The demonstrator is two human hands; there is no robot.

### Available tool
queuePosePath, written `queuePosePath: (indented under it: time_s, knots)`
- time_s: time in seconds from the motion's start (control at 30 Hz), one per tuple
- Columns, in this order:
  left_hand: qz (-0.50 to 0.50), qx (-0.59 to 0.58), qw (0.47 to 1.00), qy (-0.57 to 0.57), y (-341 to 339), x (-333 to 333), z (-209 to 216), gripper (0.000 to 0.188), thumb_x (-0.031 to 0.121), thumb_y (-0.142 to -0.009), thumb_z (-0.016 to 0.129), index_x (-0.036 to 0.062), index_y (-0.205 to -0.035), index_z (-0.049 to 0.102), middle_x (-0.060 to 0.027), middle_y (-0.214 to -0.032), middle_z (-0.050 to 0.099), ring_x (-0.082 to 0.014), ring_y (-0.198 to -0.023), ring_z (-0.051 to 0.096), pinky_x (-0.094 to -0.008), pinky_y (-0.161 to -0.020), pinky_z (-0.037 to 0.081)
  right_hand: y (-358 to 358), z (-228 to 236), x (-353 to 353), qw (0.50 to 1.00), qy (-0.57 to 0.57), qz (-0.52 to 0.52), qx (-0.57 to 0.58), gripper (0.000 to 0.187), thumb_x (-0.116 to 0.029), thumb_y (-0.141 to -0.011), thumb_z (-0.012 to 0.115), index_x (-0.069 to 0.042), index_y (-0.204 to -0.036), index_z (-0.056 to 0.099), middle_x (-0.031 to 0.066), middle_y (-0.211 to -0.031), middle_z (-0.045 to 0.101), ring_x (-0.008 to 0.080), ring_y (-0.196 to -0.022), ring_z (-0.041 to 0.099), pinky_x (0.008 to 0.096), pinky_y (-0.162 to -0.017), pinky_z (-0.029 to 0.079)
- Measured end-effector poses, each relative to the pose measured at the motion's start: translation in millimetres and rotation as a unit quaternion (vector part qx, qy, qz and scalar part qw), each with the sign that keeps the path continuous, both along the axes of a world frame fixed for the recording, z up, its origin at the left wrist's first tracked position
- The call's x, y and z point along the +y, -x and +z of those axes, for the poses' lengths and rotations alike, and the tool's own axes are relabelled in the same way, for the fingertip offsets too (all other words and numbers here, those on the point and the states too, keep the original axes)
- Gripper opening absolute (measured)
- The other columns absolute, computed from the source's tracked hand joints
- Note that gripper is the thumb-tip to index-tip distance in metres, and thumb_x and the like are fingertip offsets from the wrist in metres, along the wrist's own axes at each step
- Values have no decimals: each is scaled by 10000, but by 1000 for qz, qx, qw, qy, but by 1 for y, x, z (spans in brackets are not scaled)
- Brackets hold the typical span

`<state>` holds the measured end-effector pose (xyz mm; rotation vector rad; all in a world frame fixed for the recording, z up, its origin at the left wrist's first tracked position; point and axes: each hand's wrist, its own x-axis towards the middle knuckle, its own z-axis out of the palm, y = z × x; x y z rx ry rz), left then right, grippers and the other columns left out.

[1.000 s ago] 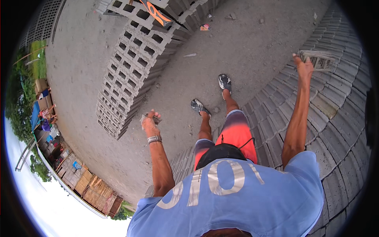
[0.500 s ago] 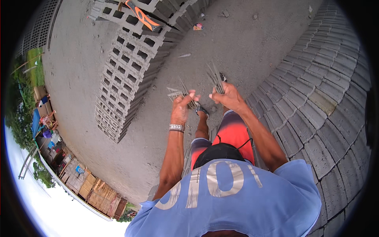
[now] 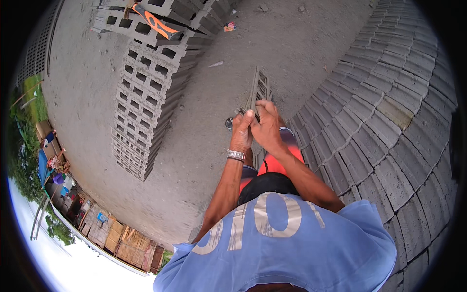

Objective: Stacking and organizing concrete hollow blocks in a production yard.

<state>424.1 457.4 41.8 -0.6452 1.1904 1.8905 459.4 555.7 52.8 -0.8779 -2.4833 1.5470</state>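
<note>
My left hand (image 3: 241,132) and my right hand (image 3: 267,128) are close together in front of my waist, both closed on a bundle of thin grey slats (image 3: 260,87). The slats point away from me, and gaps show between some of them. My left thumb lies along the near end of the bundle. My right fingers wrap its right side, and they hide part of it. A metal-banded watch (image 3: 236,155) is on my left wrist.
A long stack of grey hollow blocks (image 3: 138,104) stands at the left, with an orange-and-black-handled tool (image 3: 155,22) on top. Rows of grey blocks (image 3: 374,131) rise at the right. Dusty ground (image 3: 209,97) with a colourful wrapper (image 3: 229,27) lies between. Sheds and people are far left.
My hands, which were apart with grey slats in each, have come together. The slats now form one bundle. The view has shifted slightly.
</note>
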Motion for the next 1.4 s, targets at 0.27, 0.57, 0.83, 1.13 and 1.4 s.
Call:
queuePosePath:
  time_s: [0.27, 0.57, 0.83, 1.13, 1.4]
  knots:
    - [-129, 74, 980, 134, 29, 30, 25, 370, 226, -869, 779, 118, -612, 536, 25, -654, 592, -42, -585, 500, -224, -513, 406, -4, 13, 72, 968, 252, -4, -7, 406, -138, -810, 659, 101, -1137, 633, 194, -1216, 605, 349, -1144, 563, 445, -1021, 398]
    - [-196, 47, 979, 36, 42, 49, 123, 217, 133, -849, 757, -2, -725, 641, -174, -936, 735, -147, -820, 681, -281, -715, 534, -26, -143, 77, 863, 451, -21, -227, 462, -202, -834, 672, 6, -1246, 651, 128, -1214, 669, 237, -1056, 640, 322, -934, 477]
    - [-281, 100, 954, 6, 34, -25, 97, 523, 419, -752, 859, 51, -740, 487, 16, -703, 496, -62, -638, 398, -263, -491, 324, 30, -73, 9, 814, 563, -95, -108, 219, -232, -932, 671, -31, -1014, 705, 12, -858, 690, 52, -740, 607, 221, -594, 483]
    - [-403, 170, 899, -33, 144, -145, 100, 478, 381, -771, 852, -5, -877, 590, -23, -789, 589, -67, -720, 533, -235, -608, 428, 84, -68, -156, 677, 668, -308, 17, 250, -273, -902, 694, -23, -909, 671, 26, -814, 647, 124, -719, 593, 280, -616, 475]
    - [-412, 118, 903, -24, 316, -299, 55, 587, 384, -786, 816, -19, -1168, 623, -86, -987, 682, -131, -899, 638, -252, -785, 509, 164, -112, -267, 684, 556, -471, -20, 313, -306, -824, 726, -5, -878, 654, 91, -860, 653, 216, -795, 604, 339, -724, 469]
